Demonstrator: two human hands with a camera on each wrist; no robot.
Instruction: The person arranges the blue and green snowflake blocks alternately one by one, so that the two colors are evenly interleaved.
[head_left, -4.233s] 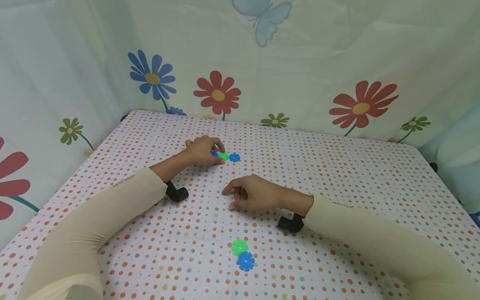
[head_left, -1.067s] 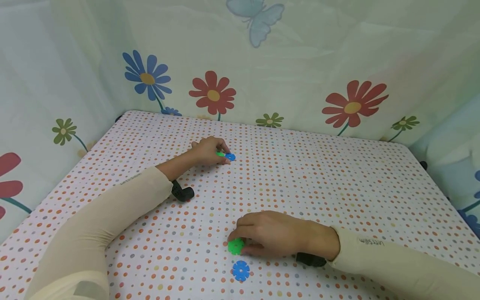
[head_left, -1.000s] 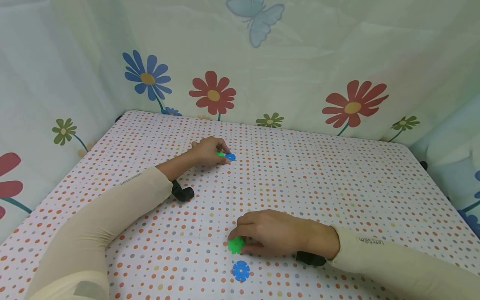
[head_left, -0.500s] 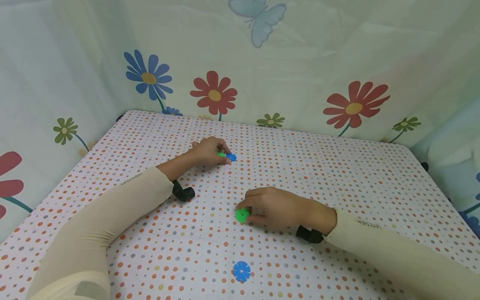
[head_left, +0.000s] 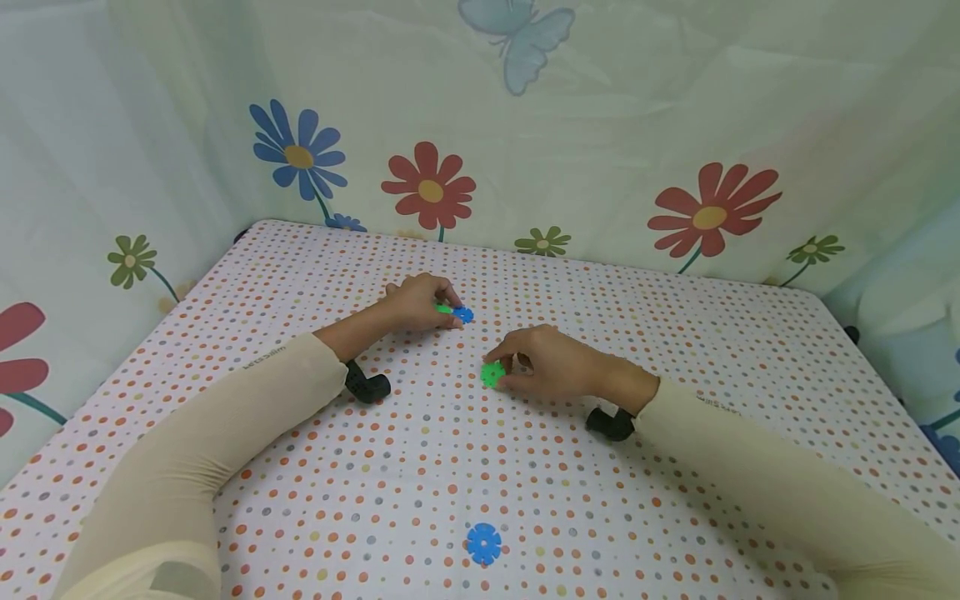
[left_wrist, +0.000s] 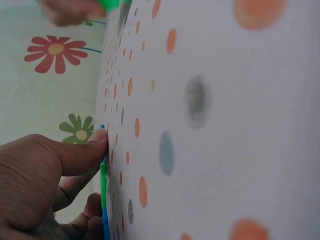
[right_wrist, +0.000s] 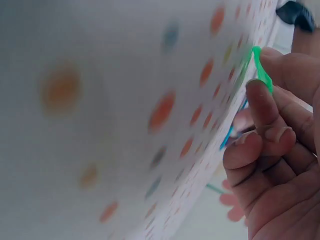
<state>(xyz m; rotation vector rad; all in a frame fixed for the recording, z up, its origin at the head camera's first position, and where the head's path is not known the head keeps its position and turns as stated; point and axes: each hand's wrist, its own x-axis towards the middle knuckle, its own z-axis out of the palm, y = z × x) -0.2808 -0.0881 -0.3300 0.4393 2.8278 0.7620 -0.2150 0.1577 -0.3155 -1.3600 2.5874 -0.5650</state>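
Observation:
Toward the far side of the table, my left hand (head_left: 420, 302) pinches a row of notched snowflake discs, thumb and forefinger at its right-end blue disc (head_left: 464, 315). A green disc (left_wrist: 103, 185) follows in that row, then another blue disc (left_wrist: 105, 225); the hand hides most of both in the head view. Closer to me and further right, my right hand (head_left: 551, 362) holds a separate green disc (head_left: 492, 374) by its edge between thumb and forefinger, tilted just above the cloth. One loose blue disc (head_left: 483, 543) lies flat near the front.
A dotted cloth (head_left: 360, 500) covers the table. Flower-printed curtains (head_left: 585, 150) hang behind it and at both sides. A black wrist camera (head_left: 367, 385) sits under the left wrist and another black wrist camera (head_left: 611, 423) under the right.
My right hand, holding nothing at first, took the front green disc off from beside the loose blue one and carried it away from me toward the row. My left hand shifted slightly right along the row.

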